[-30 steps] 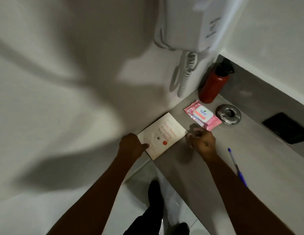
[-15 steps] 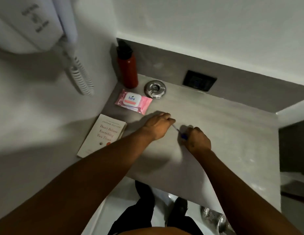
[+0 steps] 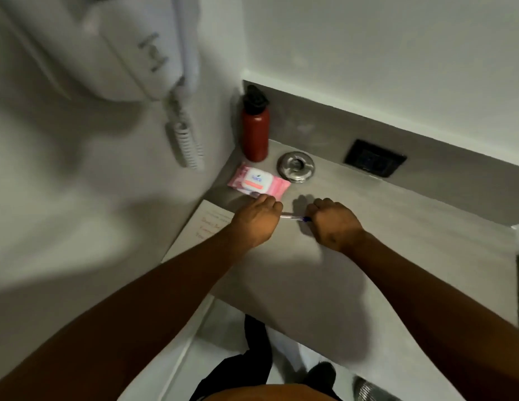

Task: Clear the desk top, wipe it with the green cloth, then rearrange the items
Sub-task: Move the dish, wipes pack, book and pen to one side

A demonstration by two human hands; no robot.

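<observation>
On the grey desk top (image 3: 397, 256) my left hand (image 3: 254, 222) and my right hand (image 3: 333, 224) each grip one end of a blue pen (image 3: 294, 217), held level between them just above the surface. A pink wipes pack (image 3: 258, 180) lies right behind my left hand. A white book (image 3: 206, 227) lies at the desk's left edge, partly covered by my left forearm. A red bottle (image 3: 255, 131) stands upright in the back left corner, with a round metal ashtray (image 3: 295, 166) beside it. No green cloth is in view.
A white wall phone (image 3: 122, 47) with a coiled cord (image 3: 186, 143) hangs over the left wall. A black wall socket (image 3: 374, 158) sits in the grey backsplash. The desk's front edge runs diagonally, with the floor and my feet (image 3: 319, 374) below.
My left hand left the book and came to the pen's left end. My right hand took up the pen, and both hands shifted it leftward towards the wipes pack. The camera view turned right.
</observation>
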